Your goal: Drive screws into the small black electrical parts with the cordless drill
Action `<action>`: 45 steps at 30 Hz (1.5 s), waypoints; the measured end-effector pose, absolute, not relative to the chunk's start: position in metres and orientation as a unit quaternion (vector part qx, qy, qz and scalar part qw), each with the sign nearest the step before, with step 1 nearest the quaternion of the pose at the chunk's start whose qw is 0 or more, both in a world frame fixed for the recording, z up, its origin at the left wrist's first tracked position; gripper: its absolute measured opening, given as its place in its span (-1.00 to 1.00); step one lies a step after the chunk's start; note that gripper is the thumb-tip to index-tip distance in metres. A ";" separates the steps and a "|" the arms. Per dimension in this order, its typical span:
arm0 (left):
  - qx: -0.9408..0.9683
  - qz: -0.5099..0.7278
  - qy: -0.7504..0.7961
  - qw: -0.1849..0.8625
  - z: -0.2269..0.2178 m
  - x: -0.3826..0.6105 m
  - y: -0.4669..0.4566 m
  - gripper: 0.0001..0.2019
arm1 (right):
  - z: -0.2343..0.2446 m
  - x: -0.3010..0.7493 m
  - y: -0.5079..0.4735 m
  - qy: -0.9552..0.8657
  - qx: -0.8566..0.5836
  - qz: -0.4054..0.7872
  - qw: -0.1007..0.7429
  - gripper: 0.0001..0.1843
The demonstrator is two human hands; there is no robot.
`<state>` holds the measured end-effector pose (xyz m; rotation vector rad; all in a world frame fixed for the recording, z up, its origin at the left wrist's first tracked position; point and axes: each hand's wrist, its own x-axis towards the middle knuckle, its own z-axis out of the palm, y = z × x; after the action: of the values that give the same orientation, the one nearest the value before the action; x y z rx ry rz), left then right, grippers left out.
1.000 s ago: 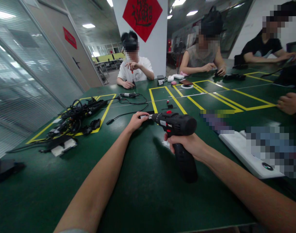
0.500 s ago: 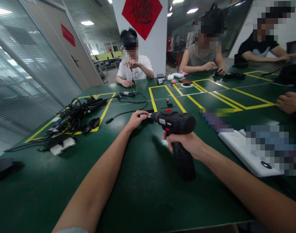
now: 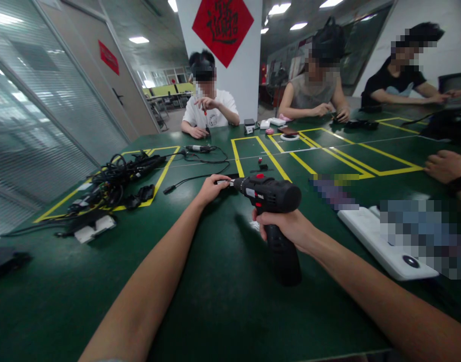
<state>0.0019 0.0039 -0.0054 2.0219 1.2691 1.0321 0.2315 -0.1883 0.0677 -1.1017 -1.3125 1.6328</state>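
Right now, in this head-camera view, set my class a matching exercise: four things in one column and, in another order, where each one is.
Column one:
1. left hand
2. right hand
3. black cable bundle
4. red diamond sign

Column two:
A. on the white pillar
B. around the handle of the cordless drill
C. lying across a yellow tape outline
D. at the drill's front tip

Right pairs: 1-D, 2-B, 3-C, 4-A.
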 end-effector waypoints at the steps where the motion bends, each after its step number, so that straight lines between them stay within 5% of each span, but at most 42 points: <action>1: 0.750 0.382 0.470 0.266 -0.005 0.002 0.004 -0.67 | 0.068 0.231 -0.189 -0.515 -0.431 0.638 0.377 -0.88; 45: 0.757 0.381 0.460 0.265 -0.005 0.001 0.003 -0.63 | 0.067 0.227 -0.188 -0.530 -0.462 0.604 0.374 -0.92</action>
<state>0.0011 0.0028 -0.0050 2.0443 1.2432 1.0284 0.2275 -0.1876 0.0675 -1.1835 -1.3579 1.5474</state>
